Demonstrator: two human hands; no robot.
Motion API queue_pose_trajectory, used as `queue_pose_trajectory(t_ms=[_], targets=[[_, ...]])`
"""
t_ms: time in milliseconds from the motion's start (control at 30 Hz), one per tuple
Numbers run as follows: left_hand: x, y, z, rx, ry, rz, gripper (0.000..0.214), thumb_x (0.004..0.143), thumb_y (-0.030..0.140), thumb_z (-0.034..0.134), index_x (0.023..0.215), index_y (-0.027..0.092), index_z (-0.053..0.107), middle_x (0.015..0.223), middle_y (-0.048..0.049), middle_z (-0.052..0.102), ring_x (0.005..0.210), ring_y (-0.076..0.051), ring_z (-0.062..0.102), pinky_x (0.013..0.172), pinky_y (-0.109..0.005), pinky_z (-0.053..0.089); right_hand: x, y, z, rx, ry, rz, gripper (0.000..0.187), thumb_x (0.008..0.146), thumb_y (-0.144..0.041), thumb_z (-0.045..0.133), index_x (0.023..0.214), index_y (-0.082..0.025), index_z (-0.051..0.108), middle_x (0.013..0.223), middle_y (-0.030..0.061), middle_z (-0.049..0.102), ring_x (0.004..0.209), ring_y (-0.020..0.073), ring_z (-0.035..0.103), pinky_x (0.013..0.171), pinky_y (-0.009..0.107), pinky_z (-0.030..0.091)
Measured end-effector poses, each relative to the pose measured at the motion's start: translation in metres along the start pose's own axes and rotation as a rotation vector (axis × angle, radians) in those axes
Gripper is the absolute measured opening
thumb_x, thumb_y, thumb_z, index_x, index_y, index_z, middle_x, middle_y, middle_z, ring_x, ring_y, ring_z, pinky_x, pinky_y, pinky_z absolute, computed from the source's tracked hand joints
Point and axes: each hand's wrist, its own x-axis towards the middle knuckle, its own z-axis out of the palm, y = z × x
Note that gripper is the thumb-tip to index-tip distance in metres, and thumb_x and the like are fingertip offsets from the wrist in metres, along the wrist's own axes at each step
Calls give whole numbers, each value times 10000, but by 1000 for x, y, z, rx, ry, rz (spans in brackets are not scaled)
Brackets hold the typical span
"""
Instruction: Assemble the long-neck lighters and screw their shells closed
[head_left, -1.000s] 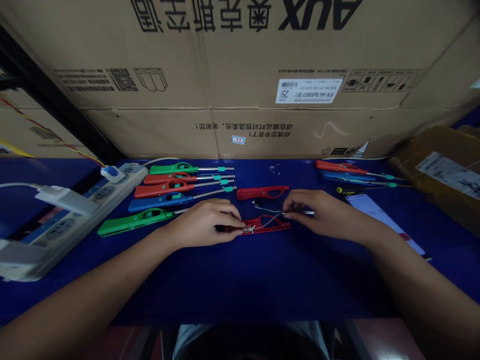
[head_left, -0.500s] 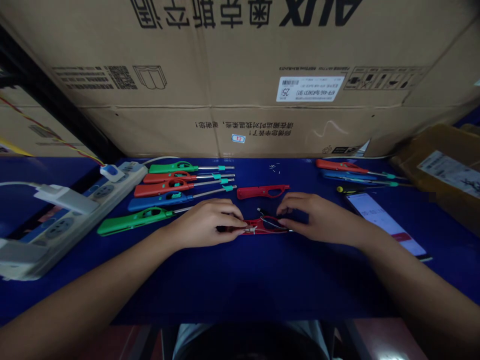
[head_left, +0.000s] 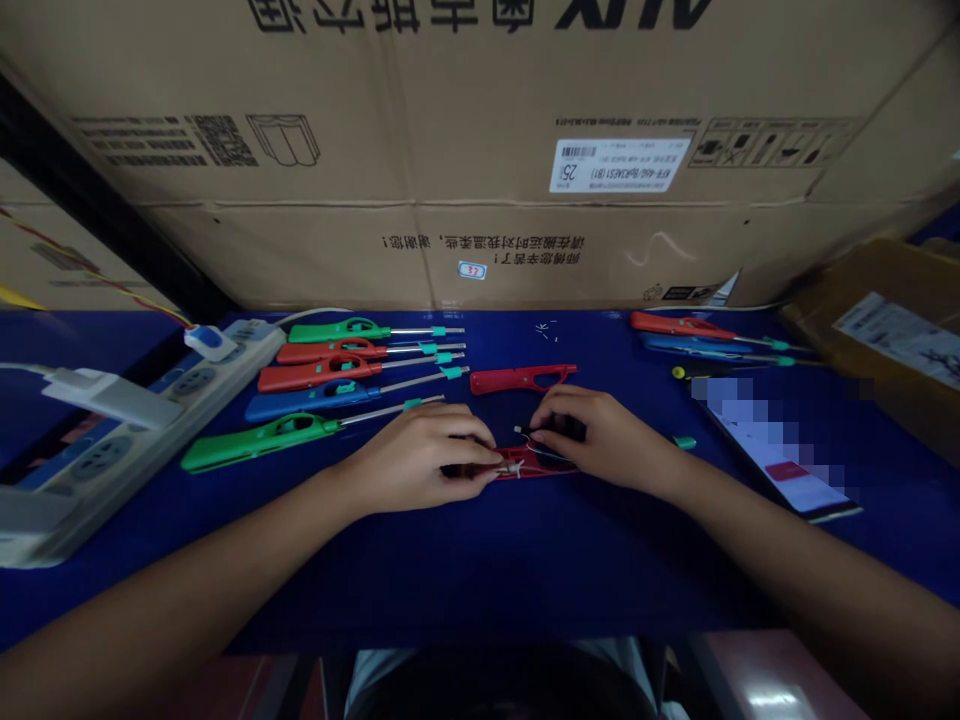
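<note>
My left hand (head_left: 424, 452) pinches the left end of an opened red lighter casing (head_left: 536, 465), where thumb and fingertips meet at a small pale metal part (head_left: 511, 468). My right hand (head_left: 592, 435) is bent over the casing's right side, thumb and fingers closed at a small black part (head_left: 523, 432) with a thin wire. Its fingers hide much of the casing's right end. Just beyond the hands lies the other red casing half (head_left: 521, 379), untouched.
Several lighters (head_left: 330, 368) in green, red and blue lie at left beside a power strip (head_left: 135, 440). More lighters (head_left: 690, 330), a phone (head_left: 776, 450) and a brown box (head_left: 885, 330) are at right. Small white bits (head_left: 546, 330) lie before the cardboard wall (head_left: 480, 230).
My right hand has moved left, from the casing's right end to the small black part. My left hand keeps its pinch. The view has shifted slightly.
</note>
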Motion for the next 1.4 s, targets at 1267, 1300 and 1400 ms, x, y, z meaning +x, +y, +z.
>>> queue_pose_trajectory(t_ms=[1267,1300,1400], targets=[[-3,-2,-2,66,47,14,211,911,218,652,1100,221,746,947,-12,789,848,-161,718,769,-282,592,-15,-21,-40,-246,4,-311,212,916,-180,577,1077,-228,707,1051,62,746,984,215,675,916,393,440],[-3,-1,-3,85,57,17,237,905,219,649,1125,221,735,970,-18,787,855,-166,718,777,-290,595,-15,-21,-41,-229,-6,-309,176,924,-188,578,1035,-229,708,1018,57,744,956,208,671,911,388,439],[-2,4,-2,104,82,23,356,893,228,647,1247,212,678,1177,-53,746,984,-195,696,871,-336,597,-16,-22,-40,-205,-84,-315,131,929,-181,586,970,-230,701,953,41,730,913,190,656,911,374,430]])
